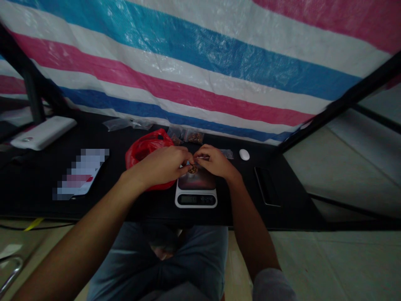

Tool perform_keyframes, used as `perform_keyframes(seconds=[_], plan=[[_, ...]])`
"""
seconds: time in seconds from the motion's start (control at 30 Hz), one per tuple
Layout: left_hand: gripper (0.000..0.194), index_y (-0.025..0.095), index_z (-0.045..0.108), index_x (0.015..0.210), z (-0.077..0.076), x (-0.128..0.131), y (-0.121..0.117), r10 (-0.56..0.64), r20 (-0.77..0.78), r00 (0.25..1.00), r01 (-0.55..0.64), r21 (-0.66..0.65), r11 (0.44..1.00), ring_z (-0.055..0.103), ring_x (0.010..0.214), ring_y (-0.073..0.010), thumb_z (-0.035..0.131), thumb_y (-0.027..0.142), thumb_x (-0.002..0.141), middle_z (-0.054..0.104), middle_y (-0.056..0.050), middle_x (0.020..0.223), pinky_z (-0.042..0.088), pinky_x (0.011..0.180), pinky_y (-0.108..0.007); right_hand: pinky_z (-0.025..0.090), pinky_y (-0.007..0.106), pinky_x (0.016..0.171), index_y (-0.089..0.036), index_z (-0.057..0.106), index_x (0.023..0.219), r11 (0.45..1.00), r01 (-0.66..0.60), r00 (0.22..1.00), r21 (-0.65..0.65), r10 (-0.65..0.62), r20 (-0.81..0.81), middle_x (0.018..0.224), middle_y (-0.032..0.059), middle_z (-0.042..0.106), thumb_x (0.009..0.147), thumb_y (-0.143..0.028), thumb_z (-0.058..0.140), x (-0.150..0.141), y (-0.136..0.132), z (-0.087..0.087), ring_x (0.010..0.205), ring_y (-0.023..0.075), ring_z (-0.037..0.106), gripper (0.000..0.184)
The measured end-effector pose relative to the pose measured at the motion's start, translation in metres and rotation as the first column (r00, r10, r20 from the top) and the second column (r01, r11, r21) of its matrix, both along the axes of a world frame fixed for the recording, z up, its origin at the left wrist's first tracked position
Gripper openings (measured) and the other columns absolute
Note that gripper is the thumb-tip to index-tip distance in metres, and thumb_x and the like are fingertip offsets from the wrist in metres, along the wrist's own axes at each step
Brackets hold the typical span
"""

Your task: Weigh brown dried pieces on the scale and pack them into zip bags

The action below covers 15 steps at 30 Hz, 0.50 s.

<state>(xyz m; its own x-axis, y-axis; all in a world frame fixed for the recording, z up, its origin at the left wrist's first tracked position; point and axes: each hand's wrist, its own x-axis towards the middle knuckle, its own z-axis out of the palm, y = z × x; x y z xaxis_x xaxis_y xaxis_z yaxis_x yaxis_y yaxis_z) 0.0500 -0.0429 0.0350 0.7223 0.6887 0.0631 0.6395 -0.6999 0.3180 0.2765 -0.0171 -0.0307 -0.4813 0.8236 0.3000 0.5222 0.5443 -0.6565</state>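
Observation:
A white digital kitchen scale (196, 200) with a metal top stands near the front edge of the black table. On its plate is a small clear plastic bag (193, 169) with brown grain-like bits in it. My left hand (167, 164) comes in from the left with thumb and fingers pinched at the bag's upper edge. From the right, my right hand (214, 161) has its fingers bent and closed at the same edge. The fingers partly hide the bag. A red plastic carrier bag (135, 154) lies behind and under my left hand, its contents not visible.
Small clear bags with brown bits (194, 137) lie at the back, beside flat clear bags (118, 124). A white oval object (244, 154) and a dark phone (267, 186) are right; a lit phone (84, 175) and white device (45, 132) left. Striped sheeting (200, 83) hangs behind.

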Motion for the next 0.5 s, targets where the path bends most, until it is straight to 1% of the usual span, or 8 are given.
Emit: perform_keyframes(seconds=[0.1,0.17,0.27,0.37,0.5], plan=[[0.025,0.024,0.079,0.11,-0.001,0.0,-0.001,0.01,-0.016,1.0,-0.01,-0.005,1.0,0.072,0.091,-0.0229,0.057,0.026,0.099,0.076,-0.007,0.107,0.05,0.078,-0.03,0.046,0.03,0.076,-0.017,0.076,0.088,0.999,0.032,0.994,-0.025,-0.035,-0.107,0.087,0.0033,0.07,0.09,-0.019,0.07,0.006,-0.002,0.006,0.08,0.0157,0.062,0.007],[0.026,0.024,0.079,0.11,-0.001,-0.002,0.0,0.003,-0.021,1.0,-0.003,-0.01,1.0,0.071,0.091,-0.0229,0.056,0.026,0.099,0.075,-0.007,0.105,0.05,0.077,-0.031,0.046,0.029,0.073,-0.017,0.077,0.088,0.999,0.006,0.991,-0.046,-0.012,-0.13,0.087,0.0037,0.071,0.09,-0.023,0.071,0.006,-0.004,0.009,0.078,0.0155,0.062,0.008],[0.026,0.023,0.078,0.108,-0.003,-0.009,0.003,-0.017,0.001,1.0,0.017,-0.005,1.0,0.071,0.094,-0.0226,0.054,0.025,0.1,0.076,-0.007,0.104,0.05,0.082,-0.031,0.046,0.029,0.072,-0.018,0.078,0.089,0.994,-0.053,0.99,-0.094,0.04,-0.134,0.089,0.0046,0.073,0.091,-0.025,0.071,0.003,-0.008,0.01,0.079,0.016,0.064,0.01],[0.027,0.021,0.077,0.108,-0.008,-0.016,0.009,-0.006,0.017,1.0,0.005,0.01,1.0,0.071,0.097,-0.023,0.052,0.024,0.1,0.077,-0.008,0.106,0.05,0.086,-0.032,0.047,0.029,0.074,-0.018,0.08,0.091,0.988,-0.088,0.991,-0.129,0.073,-0.114,0.09,0.0051,0.073,0.091,-0.024,0.07,-0.002,-0.01,0.01,0.082,0.0164,0.065,0.011],[0.028,0.02,0.077,0.11,-0.014,-0.02,0.013,0.0,0.013,1.0,0.0,-0.005,1.0,0.071,0.1,-0.0242,0.051,0.023,0.099,0.077,-0.008,0.11,0.051,0.089,-0.033,0.046,0.028,0.072,-0.017,0.08,0.088,0.989,-0.094,0.991,-0.116,0.082,-0.107,0.089,0.0052,0.071,0.094,-0.026,0.068,-0.005,-0.011,0.01,0.08,0.016,0.065,0.016]])
